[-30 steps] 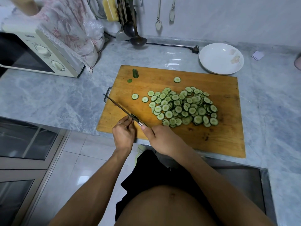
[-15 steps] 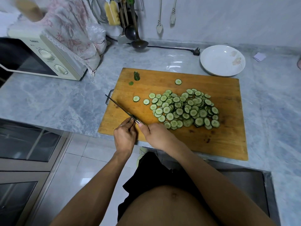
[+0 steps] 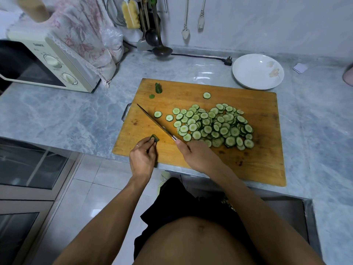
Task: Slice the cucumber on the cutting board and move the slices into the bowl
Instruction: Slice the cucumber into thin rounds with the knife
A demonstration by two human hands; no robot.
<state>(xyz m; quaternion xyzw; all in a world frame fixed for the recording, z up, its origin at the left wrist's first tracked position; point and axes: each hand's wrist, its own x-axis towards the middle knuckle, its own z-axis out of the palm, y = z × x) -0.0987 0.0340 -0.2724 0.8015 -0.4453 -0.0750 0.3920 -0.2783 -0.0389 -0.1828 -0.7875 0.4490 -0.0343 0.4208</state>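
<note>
A pile of thin cucumber slices (image 3: 214,125) covers the middle of the wooden cutting board (image 3: 257,161). Two loose slices lie left of the pile and one slice (image 3: 206,95) lies farther back. My right hand (image 3: 198,155) grips the handle of a knife (image 3: 154,122) whose blade points to the far left over the board. My left hand (image 3: 142,157) pinches a small green cucumber end piece (image 3: 154,138) at the board's near left edge. A white bowl (image 3: 257,71) stands empty on the counter behind the board's right corner.
Two dark green cucumber scraps (image 3: 158,87) lie at the board's far left corner. A microwave (image 3: 47,62) under a flowered cloth stands at the left. Ladles hang on the back wall, and a plug with its cord (image 3: 228,61) lies near the bowl.
My left hand has drawn away from the knife handle to the left and now holds a small cucumber end piece. The right hand keeps the knife in much the same place.
</note>
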